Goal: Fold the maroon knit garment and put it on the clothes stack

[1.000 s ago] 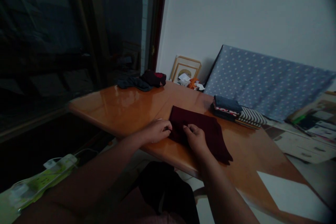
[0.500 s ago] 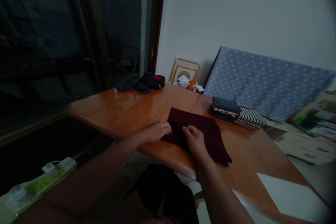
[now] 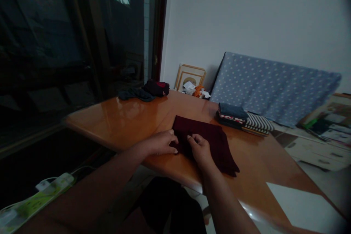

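A dark maroon garment (image 3: 208, 131) lies folded flat on the wooden table in front of me; its exact kind does not show. At its left edge is my left hand (image 3: 164, 142), thumb and fingers parted and the fingertips touching the cloth. My right hand (image 3: 200, 148) rests over the near middle of the garment, its thumb and forefinger pinched together on a bit of the fabric.
Beyond the garment, folded clothes (image 3: 232, 112) sit stacked beside a striped folded piece (image 3: 259, 122). Dark crumpled clothes (image 3: 145, 91) lie at the table's far left. A white sheet (image 3: 301, 204) is on the table (image 3: 131, 120) at right. A power strip (image 3: 41, 197) stands at lower left.
My left hand has parted its thumb from its fingers at the garment's left edge. The right hand keeps its pinch in nearly the same spot. The view has shifted slightly.
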`<state>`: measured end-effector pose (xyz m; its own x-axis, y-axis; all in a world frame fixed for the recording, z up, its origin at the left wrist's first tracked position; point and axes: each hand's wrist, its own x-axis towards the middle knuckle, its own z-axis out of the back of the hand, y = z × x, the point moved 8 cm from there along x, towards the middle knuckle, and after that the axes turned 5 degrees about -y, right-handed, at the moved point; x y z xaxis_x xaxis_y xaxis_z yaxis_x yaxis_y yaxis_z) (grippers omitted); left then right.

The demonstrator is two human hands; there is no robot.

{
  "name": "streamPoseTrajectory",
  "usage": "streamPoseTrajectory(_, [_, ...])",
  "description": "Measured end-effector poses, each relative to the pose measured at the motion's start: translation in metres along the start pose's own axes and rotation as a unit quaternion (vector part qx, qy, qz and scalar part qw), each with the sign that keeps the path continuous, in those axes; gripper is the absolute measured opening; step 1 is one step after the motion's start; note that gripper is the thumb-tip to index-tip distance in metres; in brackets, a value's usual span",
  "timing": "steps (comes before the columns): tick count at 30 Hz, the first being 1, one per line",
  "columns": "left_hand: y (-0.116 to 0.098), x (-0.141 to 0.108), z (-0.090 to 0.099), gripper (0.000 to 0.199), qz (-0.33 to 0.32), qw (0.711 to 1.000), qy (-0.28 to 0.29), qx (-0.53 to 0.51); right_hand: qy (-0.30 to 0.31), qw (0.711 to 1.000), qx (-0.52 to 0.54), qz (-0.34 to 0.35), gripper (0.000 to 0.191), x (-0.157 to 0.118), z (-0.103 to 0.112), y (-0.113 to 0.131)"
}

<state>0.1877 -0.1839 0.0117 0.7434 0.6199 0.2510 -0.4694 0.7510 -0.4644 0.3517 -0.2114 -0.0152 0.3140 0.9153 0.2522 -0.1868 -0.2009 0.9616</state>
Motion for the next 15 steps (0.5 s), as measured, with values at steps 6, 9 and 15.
streamPoseTrajectory(6, [0.003,0.009,-0.001,0.015,-0.012,0.999,-0.019,0.036,0.008,1.0,0.027,-0.007,0.03,0.0,0.0,0.0])
streamPoseTrajectory(9, [0.01,0.014,-0.002,0.018,0.001,1.0,-0.021,0.014,0.001,1.0,0.029,-0.006,0.032,0.001,0.001,-0.001])
streamPoseTrajectory(15, [0.006,0.02,0.004,0.019,0.031,0.995,-0.056,0.076,-0.008,0.999,0.032,-0.016,0.031,0.002,0.003,-0.003])
